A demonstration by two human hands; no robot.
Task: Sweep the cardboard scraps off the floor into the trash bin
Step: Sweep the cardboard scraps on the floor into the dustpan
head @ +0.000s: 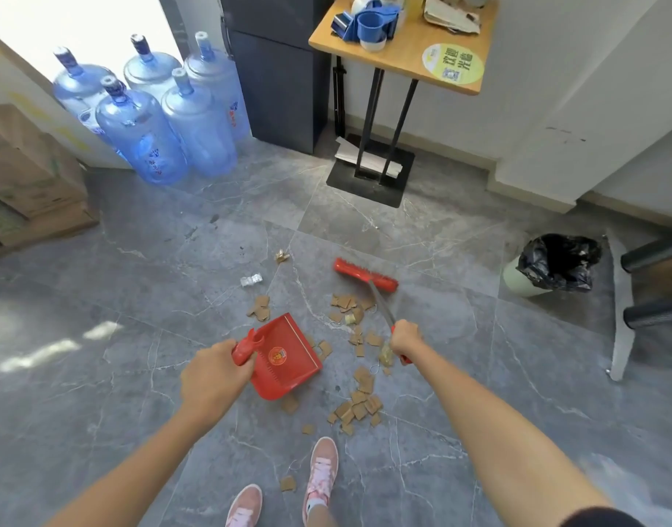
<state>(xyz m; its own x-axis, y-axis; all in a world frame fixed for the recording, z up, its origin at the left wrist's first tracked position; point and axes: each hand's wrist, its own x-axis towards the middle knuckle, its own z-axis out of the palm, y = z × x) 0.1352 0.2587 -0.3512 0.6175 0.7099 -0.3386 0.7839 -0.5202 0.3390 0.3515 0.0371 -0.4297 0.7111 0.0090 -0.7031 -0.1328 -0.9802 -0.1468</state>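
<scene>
Brown cardboard scraps point(359, 407) lie scattered over the grey tiled floor in front of my feet, with more near the broom point(345, 304) and a small pile point(261, 308) beyond the dustpan. My left hand point(212, 378) grips the handle of a red dustpan point(285, 359), which is tilted just above the floor. My right hand point(404, 340) holds the handle of a red broom whose head point(364, 275) rests on the floor beyond the scraps. The trash bin point(554, 266), pale green with a black bag, stands at the right.
Several blue water jugs point(155, 119) stand at the back left beside cardboard boxes point(26, 184). A small wooden table point(402, 51) on a black base point(368, 180) stands at the back. A grey frame point(623, 310) is right of the bin. A crumpled wrapper point(250, 280) lies on the floor.
</scene>
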